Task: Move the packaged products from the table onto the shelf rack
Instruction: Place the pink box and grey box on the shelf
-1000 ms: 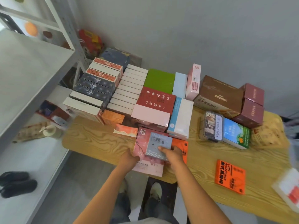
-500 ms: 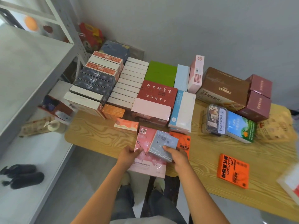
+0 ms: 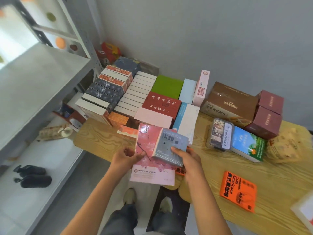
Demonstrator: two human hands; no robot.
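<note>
Pinching a flat pink floral box (image 3: 149, 150) and grey-blue box (image 3: 171, 146), both hands (image 3: 126, 156) (image 3: 188, 158) hover lower centre; stacked cartons (image 3: 135, 99) crowd the wooden table (image 3: 228, 163) behind.

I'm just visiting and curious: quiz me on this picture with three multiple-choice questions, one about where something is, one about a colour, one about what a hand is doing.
1. Where does the orange Café Americano packet lie?
A. on the wooden table, to the right of the hands
B. on the shelf rack
C. on the floor

2. What colour is the flat box behind the dark red box?
A. yellow
B. green
C. black

3. What is the right hand doing?
A. resting flat on the table
B. hanging idle
C. gripping the grey-blue box

Answers: 1 A, it lies flat on the wood grain; 2 B, its top is bright green; 3 C, its thumb presses the box's face, while the left hand holds the pink box.
</note>
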